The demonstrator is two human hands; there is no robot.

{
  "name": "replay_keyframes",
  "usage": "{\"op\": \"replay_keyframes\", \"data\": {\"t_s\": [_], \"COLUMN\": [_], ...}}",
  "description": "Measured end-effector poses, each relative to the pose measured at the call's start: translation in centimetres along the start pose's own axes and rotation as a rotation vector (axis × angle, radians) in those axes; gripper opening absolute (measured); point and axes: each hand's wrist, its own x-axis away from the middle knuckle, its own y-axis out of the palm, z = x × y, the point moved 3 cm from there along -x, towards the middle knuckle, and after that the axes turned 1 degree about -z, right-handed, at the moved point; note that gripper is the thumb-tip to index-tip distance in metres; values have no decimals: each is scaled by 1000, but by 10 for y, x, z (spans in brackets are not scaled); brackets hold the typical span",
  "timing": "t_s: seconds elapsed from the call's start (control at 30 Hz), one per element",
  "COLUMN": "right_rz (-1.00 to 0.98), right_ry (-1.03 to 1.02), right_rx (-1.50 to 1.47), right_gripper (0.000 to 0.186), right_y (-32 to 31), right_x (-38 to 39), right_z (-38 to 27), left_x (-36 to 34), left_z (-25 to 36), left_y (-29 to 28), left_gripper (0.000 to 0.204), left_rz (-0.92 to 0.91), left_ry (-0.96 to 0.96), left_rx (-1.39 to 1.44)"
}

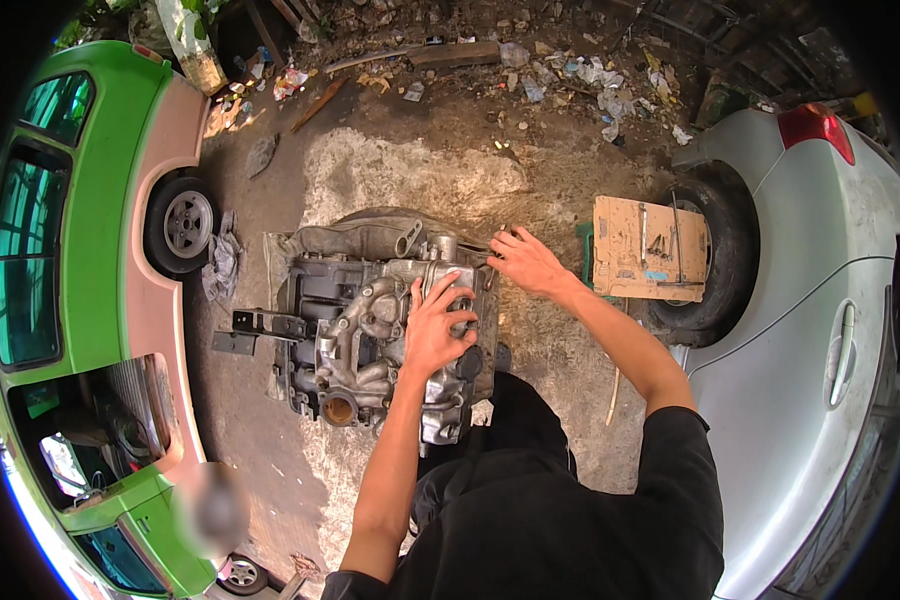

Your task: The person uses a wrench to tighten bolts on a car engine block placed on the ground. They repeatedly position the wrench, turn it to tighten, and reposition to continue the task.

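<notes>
A grey metal engine point(370, 290) with cast pipes and a round port sits on the ground in front of me. My left hand point(436, 328) lies on its silvery top cover point(457, 275), fingers spread, gripping nothing. At the engine's far right edge is my right hand point(528, 262). Its fingers are slightly bent and apart, with the tips close to the dark edge. Whether they touch a small part there is too fine to make out. A black bracket point(260, 325) sticks out from the engine's left side.
On the right, a cardboard sheet point(625, 245) bearing several tools lies beside the wheel point(735, 260) of a silver car point(800, 300). A green and pink van point(120, 200) stands at the left. Litter point(610, 95) covers the far ground. A blurred person point(213, 508) is at the lower left.
</notes>
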Motion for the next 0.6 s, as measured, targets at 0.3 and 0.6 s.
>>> {"op": "replay_keyframes", "data": {"t_s": [0.3,0.6], "right_rz": [269,252], "right_ry": [851,1135], "right_rx": [-1052,-1823], "right_gripper": [17,25], "right_y": [62,92], "right_x": [50,73], "right_z": [-10,-114], "left_x": [1,1], "left_z": [-1,-2], "left_y": [1,2], "left_gripper": [17,18], "left_rz": [-8,3], "left_ry": [-24,-22], "left_rx": [31,33]}}
